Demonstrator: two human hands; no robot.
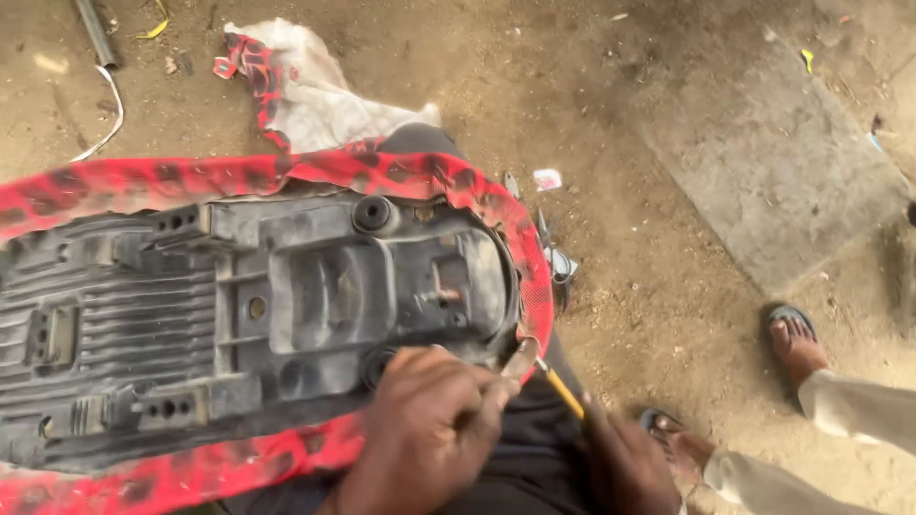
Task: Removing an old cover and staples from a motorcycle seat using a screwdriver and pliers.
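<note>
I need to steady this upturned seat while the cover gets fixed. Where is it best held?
Probably the near rim of the seat base, beside the left hand, reaching from the person's side. Its ribbed plastic edge is stiff and exposed there; the red cover wraps the far rim, and the yellow-handled tool in the right hand occupies the tip.

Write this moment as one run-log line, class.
left hand: pressing red seat cover at rim | right hand: holding yellow-handled tool | seat base: upside down

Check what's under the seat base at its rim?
Red-and-black cover wraps out from under the seat base along its edges. Left hand presses the near rim, right hand holds a yellow-handled tool there. The padding is hidden.
</note>
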